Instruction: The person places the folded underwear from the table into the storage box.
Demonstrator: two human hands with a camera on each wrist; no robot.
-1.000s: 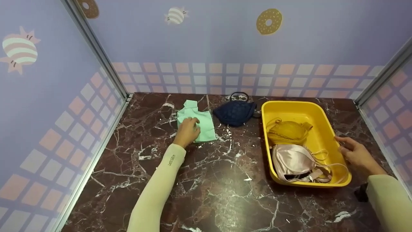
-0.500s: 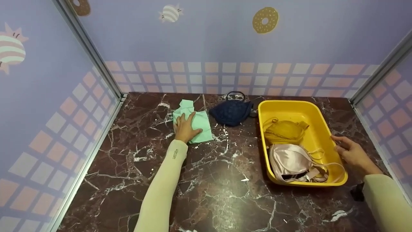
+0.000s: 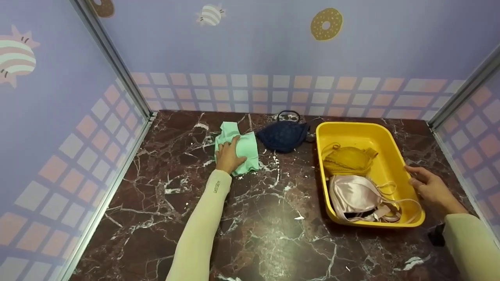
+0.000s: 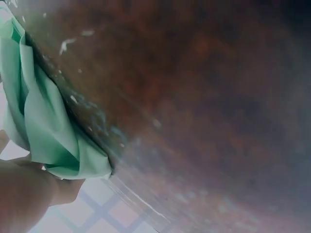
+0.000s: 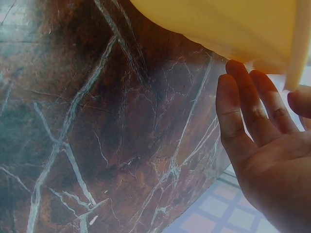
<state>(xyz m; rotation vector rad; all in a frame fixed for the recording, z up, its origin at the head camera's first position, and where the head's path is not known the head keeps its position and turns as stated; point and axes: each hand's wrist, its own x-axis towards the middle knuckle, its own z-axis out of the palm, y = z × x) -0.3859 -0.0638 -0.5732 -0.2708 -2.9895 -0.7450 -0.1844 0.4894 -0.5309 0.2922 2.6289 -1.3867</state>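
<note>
My left hand point(image 3: 229, 157) holds a mint-green piece of thin cloth clothing point(image 3: 247, 147) on the dark marbled tabletop, left of centre. In the left wrist view, the green cloth point(image 4: 46, 114) is bunched up in folds beside my fingers; some fingertips are hidden behind it. Just right of it lies a navy bra point(image 3: 283, 136) with a loop strap at the back. My right hand point(image 3: 433, 190) touches the outer right side of a yellow bin point(image 3: 398, 154). In the right wrist view, its fingers point(image 5: 252, 104) reach the bin's underside fairly straight, the thumb close to the rim.
Inside the bin lie a mustard-yellow bra point(image 3: 349, 160) and a pale pink satin bra point(image 3: 355, 194), whose strap hangs over the bin's near right rim. Patterned walls point(image 3: 242, 47) border the marbled table point(image 3: 269, 234) at the back and both sides.
My left hand first lifted its curled fingers, then spread them on the green cloth; now the cloth is gathered and creased under them. My right hand and the bin have stayed put.
</note>
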